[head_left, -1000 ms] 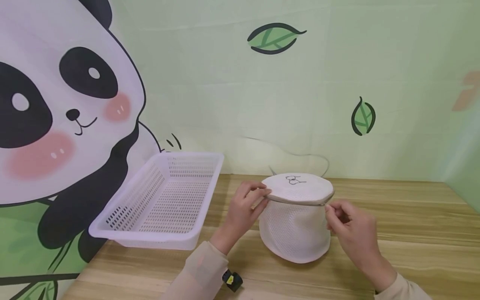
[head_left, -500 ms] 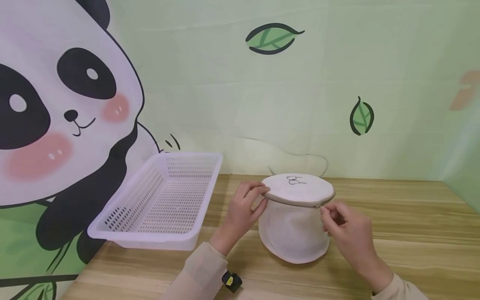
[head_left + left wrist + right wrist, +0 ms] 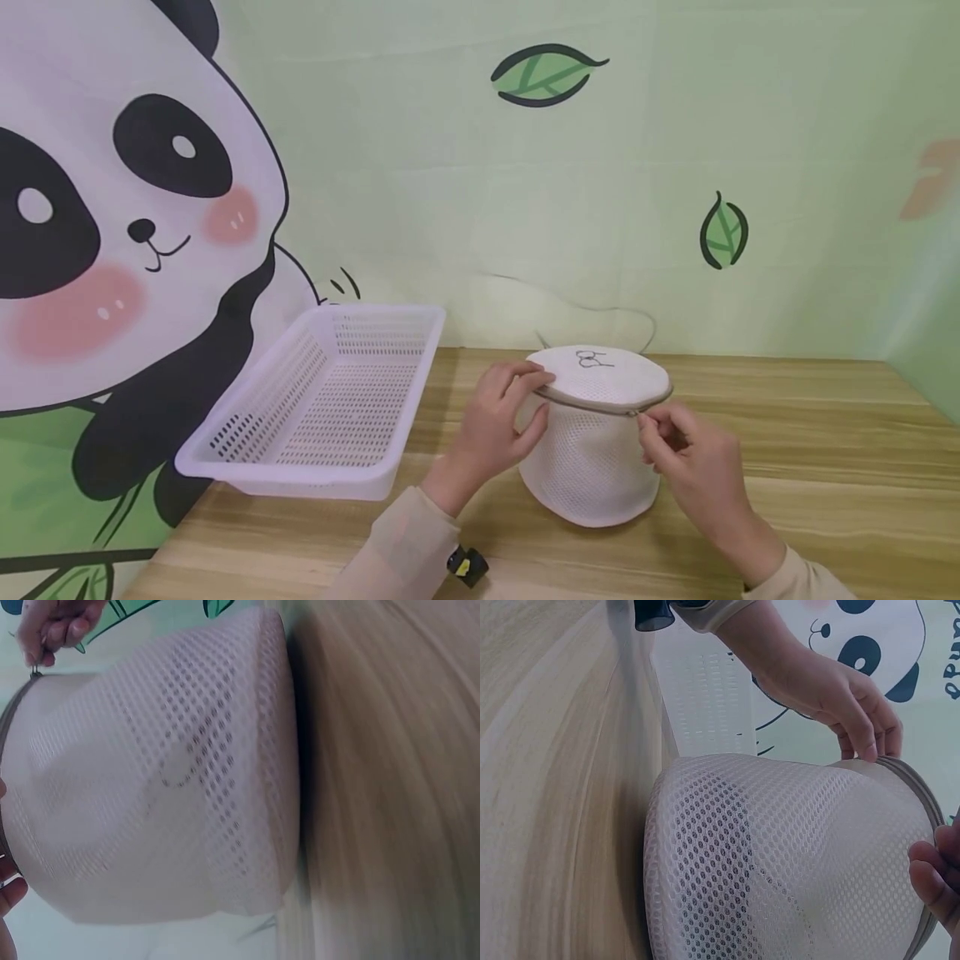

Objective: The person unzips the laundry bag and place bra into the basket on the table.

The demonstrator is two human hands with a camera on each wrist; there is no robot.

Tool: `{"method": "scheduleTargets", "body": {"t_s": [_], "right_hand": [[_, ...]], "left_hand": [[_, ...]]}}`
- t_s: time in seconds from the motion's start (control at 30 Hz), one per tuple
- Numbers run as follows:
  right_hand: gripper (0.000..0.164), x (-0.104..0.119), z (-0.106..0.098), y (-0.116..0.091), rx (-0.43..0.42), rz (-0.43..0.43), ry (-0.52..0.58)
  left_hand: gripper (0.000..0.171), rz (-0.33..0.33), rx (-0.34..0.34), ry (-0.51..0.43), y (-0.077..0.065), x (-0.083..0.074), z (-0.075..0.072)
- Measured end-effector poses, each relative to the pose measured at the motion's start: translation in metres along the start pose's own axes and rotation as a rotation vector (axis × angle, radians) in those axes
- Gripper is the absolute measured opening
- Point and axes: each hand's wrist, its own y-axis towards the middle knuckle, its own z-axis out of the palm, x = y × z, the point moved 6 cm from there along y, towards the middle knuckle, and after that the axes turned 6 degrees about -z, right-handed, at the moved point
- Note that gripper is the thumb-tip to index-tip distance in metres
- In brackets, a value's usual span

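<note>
A white mesh laundry bag (image 3: 592,467) stands upright on the table, its round lid (image 3: 600,375) bearing a small line drawing. A grey-brown zipper (image 3: 592,406) runs round the rim. My right hand (image 3: 701,467) pinches the zipper pull (image 3: 34,670) at the front right of the rim. On the left side, my left hand (image 3: 498,417) holds the rim, fingers over the lid's edge and thumb lower against the side. Its thumb (image 3: 862,739) shows close to the zipper in the right wrist view. Darker patches show through the mesh, too blurred to identify.
A white perforated plastic basket (image 3: 408,417) stands left of the bag on the wooden table (image 3: 825,458). A black device (image 3: 468,567) sits by the left sleeve. Behind the table hangs a green backdrop (image 3: 420,167) with a panda and leaves.
My right hand has moved slightly left along the rim with the zipper pull. My left hand has shifted slightly right on the lid's edge, its thumb now spread lower. The basket stays put.
</note>
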Motion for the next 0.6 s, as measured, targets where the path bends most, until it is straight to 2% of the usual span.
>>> {"method": "scheduleTargets", "body": {"t_s": [0.13, 0.33, 0.6], "right_hand": [[0.017, 0.001, 0.001, 0.0, 0.007, -0.003, -0.008], [0.019, 0.002, 0.003, 0.0, 0.021, -0.024, -0.013], [0.018, 0.007, 0.005, -0.002, 0.031, -0.098, -0.024]], "left_hand": [[0.031, 0.055, -0.008, -0.014, 0.002, -0.01, -0.003], [0.035, 0.087, -0.022, -0.014, 0.005, -0.025, -0.005], [0.038, 0.133, -0.057, -0.004, 0.005, -0.041, 0.001]]}}
